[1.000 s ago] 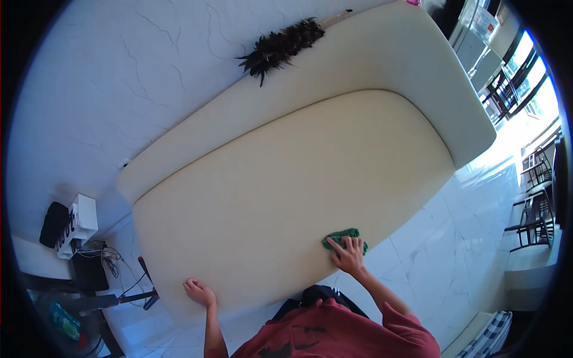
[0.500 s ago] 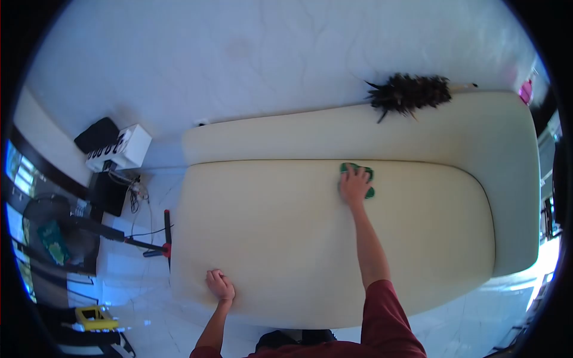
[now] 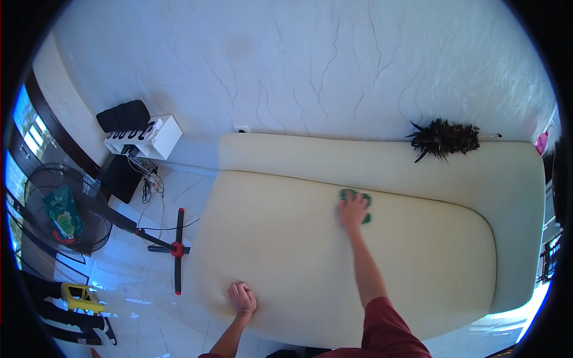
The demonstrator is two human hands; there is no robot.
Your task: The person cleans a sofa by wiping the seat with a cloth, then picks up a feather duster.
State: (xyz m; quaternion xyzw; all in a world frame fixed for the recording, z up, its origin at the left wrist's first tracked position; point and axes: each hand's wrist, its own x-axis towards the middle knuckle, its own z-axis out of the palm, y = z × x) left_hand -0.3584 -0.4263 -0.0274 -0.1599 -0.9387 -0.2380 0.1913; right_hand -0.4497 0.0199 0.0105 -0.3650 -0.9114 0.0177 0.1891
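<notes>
A cream sofa (image 3: pixel 286 250) with a low backrest fills the middle of the view. My right hand (image 3: pixel 354 210) presses a green cloth (image 3: pixel 366 218) onto the seat, close to the seam at the backrest; the fingers lie over the cloth. Near the front left edge of the seat, my left hand (image 3: pixel 242 297) rests with its fingers curled in, and nothing shows in it. A dark feather duster (image 3: pixel 446 140) lies on top of the backrest at the right.
A standing fan (image 3: pixel 68 209) with a crossed base is left of the sofa. Behind it are a white shelf unit (image 3: pixel 161 138), a black box (image 3: pixel 119 178) and loose cables. A yellow stool (image 3: pixel 83 298) stands at the lower left. Something pink (image 3: pixel 541 143) is at the right.
Over the last second my right hand has carried the cloth from the seat's front edge back toward the backrest. My left hand stays on the seat. The view has turned and shifted left.
</notes>
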